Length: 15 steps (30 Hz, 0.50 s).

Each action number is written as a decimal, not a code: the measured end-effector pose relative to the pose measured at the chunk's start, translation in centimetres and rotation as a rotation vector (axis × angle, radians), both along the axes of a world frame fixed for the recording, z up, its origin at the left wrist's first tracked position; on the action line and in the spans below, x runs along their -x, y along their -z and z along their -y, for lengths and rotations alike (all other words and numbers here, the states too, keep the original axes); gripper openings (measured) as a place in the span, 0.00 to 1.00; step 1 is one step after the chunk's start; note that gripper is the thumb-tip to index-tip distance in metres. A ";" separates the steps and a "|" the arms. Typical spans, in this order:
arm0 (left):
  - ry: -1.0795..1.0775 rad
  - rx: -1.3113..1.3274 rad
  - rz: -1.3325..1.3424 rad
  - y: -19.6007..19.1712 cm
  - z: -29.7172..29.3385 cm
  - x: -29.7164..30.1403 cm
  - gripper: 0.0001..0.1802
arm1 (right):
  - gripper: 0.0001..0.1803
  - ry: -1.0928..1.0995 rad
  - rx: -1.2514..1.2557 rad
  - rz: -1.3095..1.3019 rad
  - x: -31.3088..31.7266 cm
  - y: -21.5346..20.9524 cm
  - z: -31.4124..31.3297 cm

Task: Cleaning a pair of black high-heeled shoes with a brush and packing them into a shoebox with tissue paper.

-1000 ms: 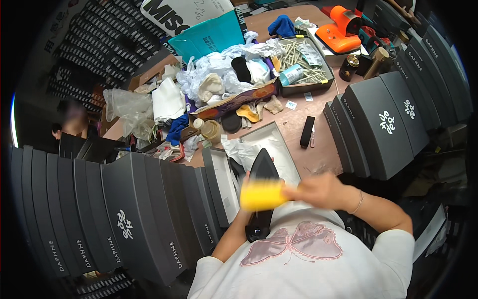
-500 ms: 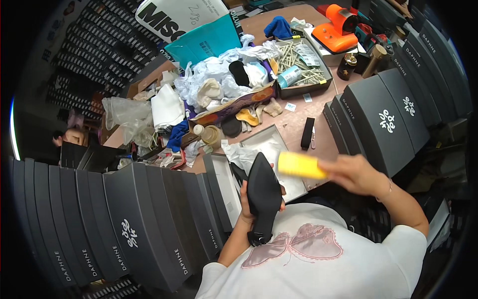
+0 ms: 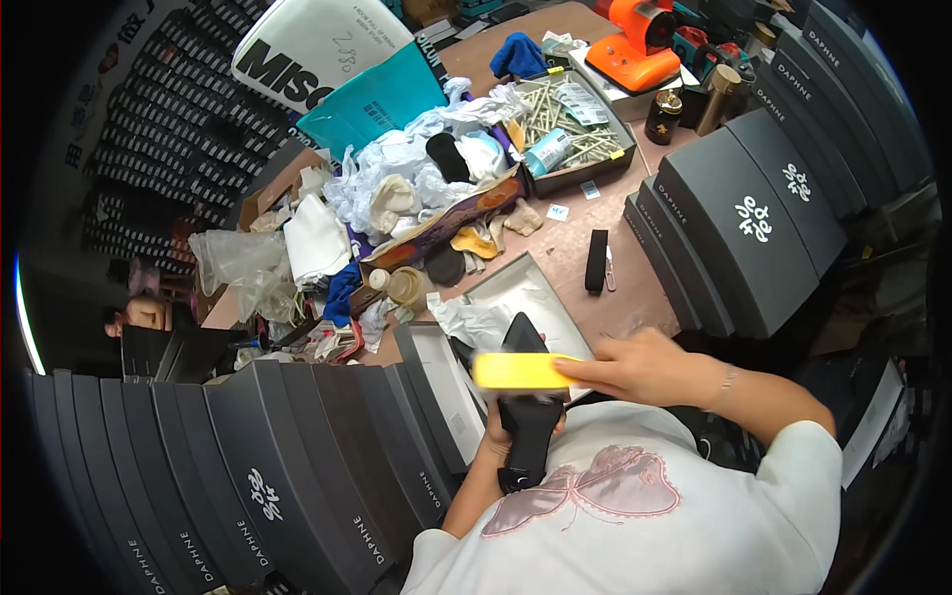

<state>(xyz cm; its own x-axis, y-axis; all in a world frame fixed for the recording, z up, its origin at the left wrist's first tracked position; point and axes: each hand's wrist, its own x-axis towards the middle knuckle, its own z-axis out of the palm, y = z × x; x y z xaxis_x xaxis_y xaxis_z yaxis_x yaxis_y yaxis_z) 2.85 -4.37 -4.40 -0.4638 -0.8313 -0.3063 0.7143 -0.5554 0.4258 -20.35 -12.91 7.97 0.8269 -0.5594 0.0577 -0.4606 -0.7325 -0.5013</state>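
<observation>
Gripping one yellow brush point(image 3: 524, 371) in the right hand point(image 3: 650, 369), with fingers curled tight around its right end! Holding it crosswise over one black shoe point(image 3: 529, 424), too blurred to tell bristle contact. Cradling that shoe sole-up in the left hand point(image 3: 496, 428), with fingers wrapped around both sides, toe towards twelve. Scanning out from the shoe: at twelve, one open tray point(image 3: 545, 312); between twelve and one, two small labels point(image 3: 557, 212), one orange machine point(image 3: 635, 58); at one, one black strap point(image 3: 597, 262).
</observation>
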 end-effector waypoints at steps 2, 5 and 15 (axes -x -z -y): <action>0.008 -0.110 -0.037 -1.4 0.8 0.4 0.54 | 0.23 0.057 0.053 0.155 -3.2 1.1 1.2; 0.020 -0.139 0.031 -2.4 0.7 -0.2 0.54 | 0.22 0.113 -0.026 0.197 -0.1 2.0 0.2; -0.219 -0.017 0.079 0.5 1.0 -2.2 0.53 | 0.25 0.133 -0.069 0.176 -4.8 4.0 -1.8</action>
<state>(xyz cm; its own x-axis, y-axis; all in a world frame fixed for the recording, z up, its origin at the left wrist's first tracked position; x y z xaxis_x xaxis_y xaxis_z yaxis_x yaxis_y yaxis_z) 5.05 -5.34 -4.92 -0.2472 -0.9037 -0.3495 0.7833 -0.3987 0.4770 -15.59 -11.13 3.98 0.7264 -0.6701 0.1525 -0.4514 -0.6326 -0.6293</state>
